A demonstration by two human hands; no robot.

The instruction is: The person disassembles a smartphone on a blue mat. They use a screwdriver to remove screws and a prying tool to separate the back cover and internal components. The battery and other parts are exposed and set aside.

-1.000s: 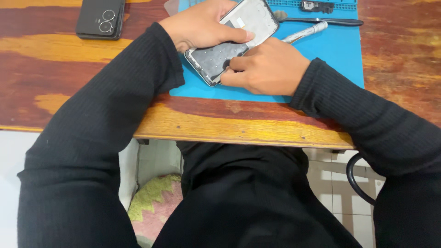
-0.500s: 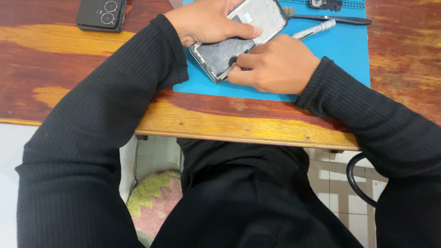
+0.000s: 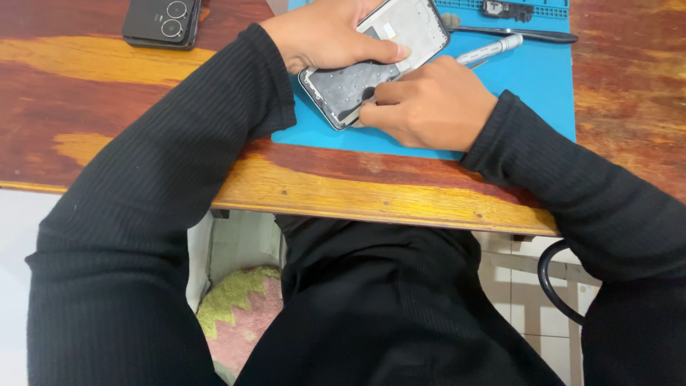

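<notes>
Blue mat (image 3: 514,93), opened phone (image 3: 371,61) between hands

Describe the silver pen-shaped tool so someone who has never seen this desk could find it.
Start at the blue mat on the wooden table. Near its far edge, just beyond the right hand, lies the silver pen-shaped tool. Unlike the black tweezers lying beside it, it is pale, round-bodied and slanted.

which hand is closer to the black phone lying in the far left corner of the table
Left. The left hand grips the opened phone frame, right of the black phone; the right hand is farther right.
</notes>
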